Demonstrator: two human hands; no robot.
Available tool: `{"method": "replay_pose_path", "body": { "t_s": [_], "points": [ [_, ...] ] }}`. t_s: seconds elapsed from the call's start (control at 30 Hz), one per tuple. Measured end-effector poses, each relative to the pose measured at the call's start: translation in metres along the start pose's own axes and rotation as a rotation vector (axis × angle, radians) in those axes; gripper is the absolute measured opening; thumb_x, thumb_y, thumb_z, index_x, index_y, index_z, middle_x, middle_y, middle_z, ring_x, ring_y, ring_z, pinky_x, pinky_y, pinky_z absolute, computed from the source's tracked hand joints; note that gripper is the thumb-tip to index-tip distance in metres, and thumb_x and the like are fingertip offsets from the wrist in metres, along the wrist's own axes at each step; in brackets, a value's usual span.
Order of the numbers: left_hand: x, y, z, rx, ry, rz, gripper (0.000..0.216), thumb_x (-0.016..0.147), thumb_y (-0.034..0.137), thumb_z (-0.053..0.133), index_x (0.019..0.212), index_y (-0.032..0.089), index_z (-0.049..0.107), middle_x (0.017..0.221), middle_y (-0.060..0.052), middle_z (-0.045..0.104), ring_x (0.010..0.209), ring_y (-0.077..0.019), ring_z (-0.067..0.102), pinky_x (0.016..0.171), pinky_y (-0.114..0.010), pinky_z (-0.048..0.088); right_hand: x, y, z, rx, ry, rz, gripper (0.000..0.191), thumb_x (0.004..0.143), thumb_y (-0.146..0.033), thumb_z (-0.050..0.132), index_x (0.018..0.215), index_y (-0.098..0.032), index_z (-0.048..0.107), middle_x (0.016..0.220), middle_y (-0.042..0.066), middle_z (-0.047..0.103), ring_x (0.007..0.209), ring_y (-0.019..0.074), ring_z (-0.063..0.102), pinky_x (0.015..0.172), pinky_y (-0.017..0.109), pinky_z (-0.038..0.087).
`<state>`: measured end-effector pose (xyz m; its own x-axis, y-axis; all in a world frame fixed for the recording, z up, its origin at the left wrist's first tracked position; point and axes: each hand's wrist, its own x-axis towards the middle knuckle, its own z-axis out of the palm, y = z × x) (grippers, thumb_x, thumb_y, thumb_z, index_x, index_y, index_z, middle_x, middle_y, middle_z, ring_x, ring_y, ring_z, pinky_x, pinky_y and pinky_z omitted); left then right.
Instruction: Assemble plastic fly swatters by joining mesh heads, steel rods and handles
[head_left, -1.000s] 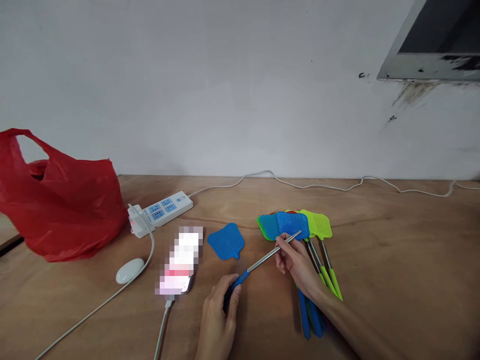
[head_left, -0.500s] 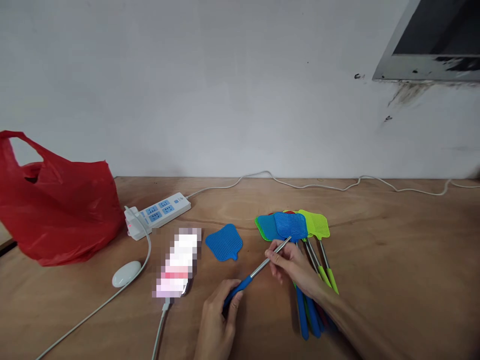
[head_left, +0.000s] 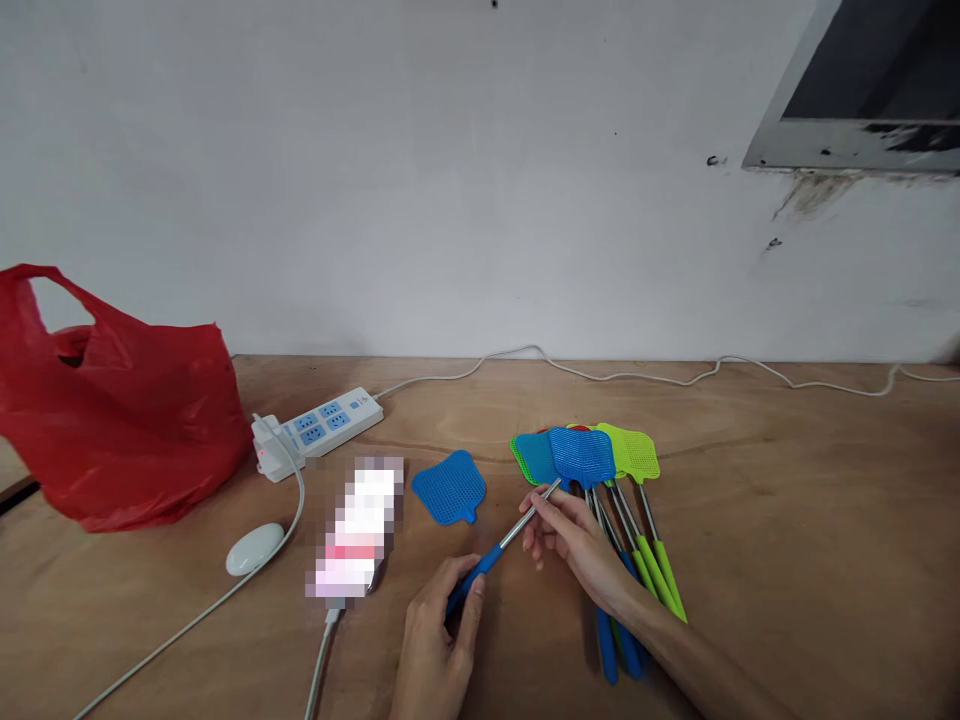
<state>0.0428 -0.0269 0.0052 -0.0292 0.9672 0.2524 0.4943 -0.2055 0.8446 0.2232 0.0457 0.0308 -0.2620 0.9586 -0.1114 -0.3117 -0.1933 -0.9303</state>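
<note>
My left hand (head_left: pixel 437 640) is closed round the blue grip of a telescopic swatter handle (head_left: pixel 501 548), a thin steel rod with no head on it. My right hand (head_left: pixel 571 538) pinches the rod near its far tip. A loose blue mesh swatter head (head_left: pixel 450 487) lies on the wooden table (head_left: pixel 787 520) just left of the rod. Behind my right hand lies a fanned pile of assembled fly swatters (head_left: pixel 592 458) with blue and lime-green heads and handles.
A red plastic bag (head_left: pixel 112 400) stands at the left. A white power strip (head_left: pixel 319 428) with its cord lies beside it, and a white oval device (head_left: pixel 255 547) and a blurred phone (head_left: pixel 358 540) on a cable lie nearer me. A white wall rises behind.
The steel rod has become shorter, its tip drawing back toward me. My right hand slid left and nearer along it. My left hand stayed on the blue grip.
</note>
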Motion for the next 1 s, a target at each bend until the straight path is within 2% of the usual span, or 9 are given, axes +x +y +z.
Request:
{"method": "replay_pose_path", "body": {
  "t_s": [0.1,0.2,0.33,0.47,0.63,0.73,0.87,1.0],
  "points": [
    [-0.001,-0.003,0.001,-0.004,0.003,-0.011,0.031,0.098,0.043,0.050,0.106,0.021,0.070,0.097,-0.008,0.077,0.085,-0.0242,0.074,0.070,-0.030,0.059,0.001,-0.003,-0.004,0.023,0.090,-0.068,0.042,0.077,-0.059,0.073,0.082,-0.018,0.067,0.058,0.000,0.064,0.050,0.0120,0.056,0.044,0.022,0.046],
    [-0.002,-0.007,0.001,0.004,0.006,-0.010,0.032,0.098,0.044,0.050,0.105,0.022,0.071,0.096,-0.008,0.077,0.084,-0.0247,0.074,0.069,-0.030,0.059,0.002,-0.002,-0.006,-0.009,0.120,-0.114,0.042,0.077,-0.059,0.073,0.083,-0.017,0.070,0.058,-0.001,0.062,0.049,0.0125,0.055,0.044,0.023,0.045],
    [-0.003,-0.011,0.001,0.014,0.045,-0.015,0.033,0.097,0.046,0.051,0.102,0.020,0.072,0.094,-0.009,0.078,0.082,-0.0248,0.075,0.068,-0.030,0.060,0.001,-0.001,-0.004,-0.050,0.087,-0.123,0.041,0.078,-0.058,0.073,0.083,-0.017,0.071,0.060,0.000,0.063,0.050,0.0128,0.055,0.045,0.024,0.047],
    [-0.002,-0.008,-0.001,0.011,0.031,0.000,0.033,0.097,0.045,0.052,0.101,0.020,0.073,0.090,-0.008,0.078,0.077,-0.0234,0.075,0.065,-0.028,0.059,0.001,-0.001,-0.004,-0.067,0.069,-0.112,0.042,0.078,-0.058,0.073,0.084,-0.017,0.072,0.059,0.001,0.064,0.050,0.0126,0.056,0.045,0.024,0.048],
    [-0.001,-0.001,-0.001,-0.001,0.015,0.028,0.035,0.098,0.047,0.050,0.105,0.022,0.072,0.097,-0.009,0.078,0.086,-0.0249,0.075,0.074,-0.030,0.060,0.000,0.002,-0.002,-0.111,-0.037,-0.068,0.047,0.077,-0.063,0.071,0.082,-0.016,0.073,0.064,0.003,0.068,0.052,0.0136,0.059,0.049,0.026,0.051],
    [-0.001,0.001,-0.001,0.008,-0.019,0.009,0.039,0.099,0.050,0.047,0.104,0.021,0.072,0.090,-0.008,0.078,0.075,-0.0233,0.074,0.064,-0.028,0.058,0.000,0.005,0.001,-0.100,-0.054,-0.069,0.048,0.074,-0.065,0.073,0.079,-0.016,0.073,0.060,0.002,0.066,0.050,0.0138,0.059,0.047,0.026,0.050],
    [-0.002,0.001,-0.001,0.025,-0.027,-0.005,0.041,0.099,0.053,0.047,0.098,0.021,0.073,0.074,-0.004,0.074,0.063,-0.0209,0.070,0.060,-0.026,0.056,0.001,0.002,0.000,-0.085,-0.031,-0.081,0.044,0.073,-0.060,0.076,0.075,-0.017,0.073,0.059,0.002,0.065,0.052,0.0145,0.059,0.046,0.026,0.049],
    [-0.002,-0.001,-0.001,0.010,-0.015,0.004,0.039,0.098,0.052,0.049,0.096,0.022,0.073,0.077,-0.003,0.075,0.065,-0.0200,0.070,0.059,-0.024,0.054,0.003,-0.007,-0.007,-0.060,0.082,-0.132,0.041,0.076,-0.058,0.074,0.075,-0.017,0.073,0.059,0.001,0.064,0.050,0.0120,0.055,0.046,0.024,0.046]
  ]
}}
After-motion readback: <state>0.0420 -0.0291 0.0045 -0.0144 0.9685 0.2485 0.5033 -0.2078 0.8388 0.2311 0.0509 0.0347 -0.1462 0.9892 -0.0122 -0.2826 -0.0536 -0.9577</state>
